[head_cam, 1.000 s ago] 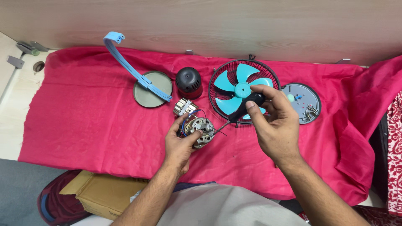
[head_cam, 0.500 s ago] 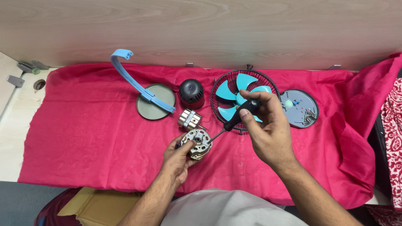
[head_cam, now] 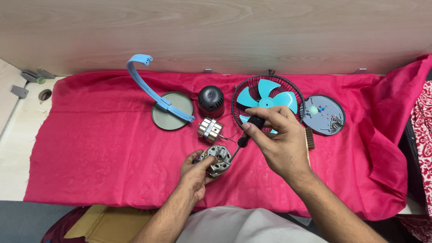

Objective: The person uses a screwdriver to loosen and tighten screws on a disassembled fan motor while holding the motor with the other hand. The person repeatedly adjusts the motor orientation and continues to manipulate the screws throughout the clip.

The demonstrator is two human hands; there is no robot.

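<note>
While the head camera looks straight down, the left hand (head_cam: 196,173) grasps a small metal motor part (head_cam: 216,159), its grip closed around the part's lower left side with the thumb lying across the top. That part sits just above the red cloth (head_cam: 99,148) covering the bench (head_cam: 18,135), near the front middle of the cloth. The right hand (head_cam: 279,144) is clenched around the black handle of a screwdriver (head_cam: 246,134), fingers wrapped over the handle's upper end. From that grip the thin shaft slants down and to the left, and its tip meets the right side of the motor part, so the part lies below and left of the right hand, just beside it.

Behind the hands, a second metal motor piece (head_cam: 209,129) rests on the cloth, close above the held part. A black dome-shaped cover (head_cam: 211,101) stands beyond it. Left of that lies a round grey base plate (head_cam: 168,120) with a curved light-blue arm (head_cam: 144,85) rising from it. Partly hidden by the right hand, a black wire fan guard (head_cam: 252,90) holds a turquoise blade (head_cam: 270,96). A grey disc with small parts (head_cam: 325,114) lies to the right.
</note>
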